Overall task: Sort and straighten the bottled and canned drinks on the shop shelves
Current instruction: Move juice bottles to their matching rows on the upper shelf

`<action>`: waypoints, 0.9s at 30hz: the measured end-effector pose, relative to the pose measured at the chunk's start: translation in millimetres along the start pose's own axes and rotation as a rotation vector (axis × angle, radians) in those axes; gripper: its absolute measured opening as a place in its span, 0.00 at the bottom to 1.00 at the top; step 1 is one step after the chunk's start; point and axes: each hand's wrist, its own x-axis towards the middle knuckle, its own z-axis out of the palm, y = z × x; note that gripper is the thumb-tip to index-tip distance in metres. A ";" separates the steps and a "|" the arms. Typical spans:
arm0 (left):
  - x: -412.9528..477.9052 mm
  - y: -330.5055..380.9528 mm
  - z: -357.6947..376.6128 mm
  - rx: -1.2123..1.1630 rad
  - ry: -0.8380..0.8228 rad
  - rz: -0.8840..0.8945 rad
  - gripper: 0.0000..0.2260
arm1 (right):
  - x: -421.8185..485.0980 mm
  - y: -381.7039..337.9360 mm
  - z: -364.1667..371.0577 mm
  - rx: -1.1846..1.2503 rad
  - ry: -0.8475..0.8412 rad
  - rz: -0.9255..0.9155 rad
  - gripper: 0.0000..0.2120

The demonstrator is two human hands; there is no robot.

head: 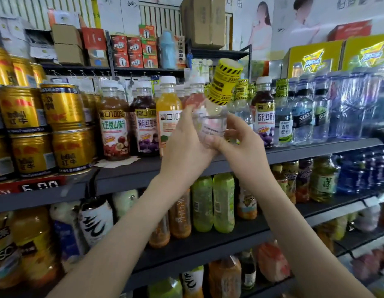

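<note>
Clear bottle (212, 124) aslant — yellow cap (226, 81) upper-right

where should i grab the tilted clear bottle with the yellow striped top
Around the lower body of the clear bottle, from either side, as the left hand and right hand do. Its yellow-wrapped neck tilts up-right; the barrel is wider.

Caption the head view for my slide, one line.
Tilted clear bottle with yellow-and-black striped cap, gripped by the left hand and right hand before the juice shelf.
</note>
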 end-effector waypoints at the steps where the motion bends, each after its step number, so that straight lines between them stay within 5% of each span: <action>1: 4.1 4.8 12.0 -0.019 -0.033 0.017 0.38 | 5.3 9.0 -11.2 0.001 0.009 0.006 0.25; 6: 27.3 19.7 69.6 -0.053 -0.240 0.027 0.37 | 40.5 52.0 -58.9 0.004 0.012 0.053 0.30; 10: 41.0 17.5 102.5 0.002 -0.200 -0.070 0.39 | 68.4 82.8 -69.2 0.042 -0.028 0.075 0.24; 18: 55.5 3.3 122.9 0.317 -0.094 -0.241 0.36 | 88.0 105.0 -63.2 -0.084 -0.146 -0.015 0.27; 23: 51.8 0.7 126.6 0.415 -0.016 -0.172 0.39 | 92.6 122.2 -81.3 -0.284 0.130 -0.118 0.20; 27: 49.4 -4.4 129.6 0.601 0.058 0.000 0.34 | 100.5 142.2 -95.4 -0.463 0.264 -0.078 0.28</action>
